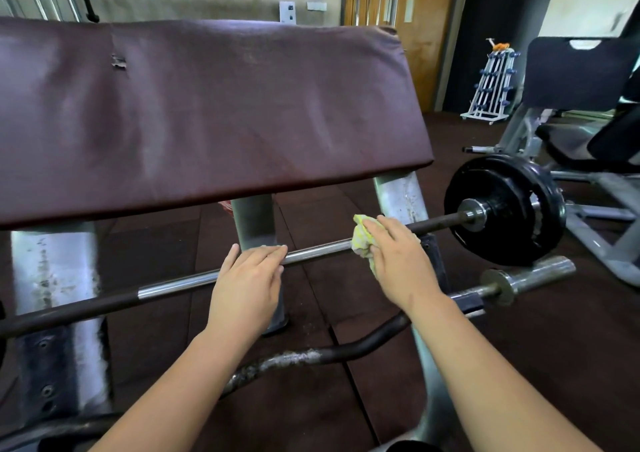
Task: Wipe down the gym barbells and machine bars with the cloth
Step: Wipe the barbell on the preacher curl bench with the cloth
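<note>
A straight barbell (318,251) lies across the rack below a maroon slanted pad, with black plates (505,209) on its right end. My left hand (247,283) rests over the chrome middle of the bar, fingers curled on top of it. To its right, my right hand (398,261) presses a yellow-and-white cloth (362,238) around the bar, gripping it. A curved, rusty EZ bar (311,356) lies lower and nearer to me, its bare chrome sleeve (533,275) sticking out to the right.
The maroon preacher pad (207,112) overhangs the bar closely from above. Grey steel uprights (55,295) stand at left, centre and right. Another machine (588,160) and a white dumbbell rack (491,81) stand at the back right on dark rubber flooring.
</note>
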A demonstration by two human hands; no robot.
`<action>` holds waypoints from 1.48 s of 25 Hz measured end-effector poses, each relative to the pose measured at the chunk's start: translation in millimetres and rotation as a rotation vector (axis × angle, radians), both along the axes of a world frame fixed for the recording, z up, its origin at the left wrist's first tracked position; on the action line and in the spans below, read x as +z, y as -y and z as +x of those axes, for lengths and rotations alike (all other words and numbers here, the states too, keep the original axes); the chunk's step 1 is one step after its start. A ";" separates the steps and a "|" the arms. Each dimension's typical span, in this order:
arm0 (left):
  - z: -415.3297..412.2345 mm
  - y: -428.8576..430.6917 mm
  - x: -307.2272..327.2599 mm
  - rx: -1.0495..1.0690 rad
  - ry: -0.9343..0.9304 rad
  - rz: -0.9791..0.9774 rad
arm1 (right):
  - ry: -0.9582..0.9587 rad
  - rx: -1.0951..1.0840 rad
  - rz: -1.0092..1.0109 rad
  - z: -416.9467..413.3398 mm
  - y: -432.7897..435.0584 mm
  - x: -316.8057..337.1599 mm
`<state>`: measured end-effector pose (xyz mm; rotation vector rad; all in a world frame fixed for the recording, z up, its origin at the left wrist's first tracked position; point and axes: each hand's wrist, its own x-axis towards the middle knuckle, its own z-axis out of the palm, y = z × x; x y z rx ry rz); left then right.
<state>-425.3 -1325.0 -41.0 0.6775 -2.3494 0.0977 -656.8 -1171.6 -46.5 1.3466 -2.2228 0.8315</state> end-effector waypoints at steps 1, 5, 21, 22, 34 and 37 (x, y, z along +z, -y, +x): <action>-2.0 0.0 -0.2 0.003 0.003 0.002 | 0.008 0.009 -0.010 7.1 4.4 -1.2; -13.3 -2.2 -1.3 0.014 0.015 0.003 | 0.000 0.102 -0.004 40.5 22.7 -5.3; -37.4 -17.2 2.4 0.006 0.024 0.003 | 0.059 -0.137 0.012 -18.8 -16.1 11.0; -40.8 -18.4 2.6 0.000 0.025 0.001 | 0.057 -0.082 0.004 -9.4 -11.0 10.1; -72.2 -30.4 3.5 -0.062 0.015 0.031 | 0.076 -0.312 0.073 -73.7 -48.3 19.6; -74.4 -31.5 4.6 -0.060 0.023 0.033 | 0.106 -0.339 0.063 -62.8 -41.4 23.7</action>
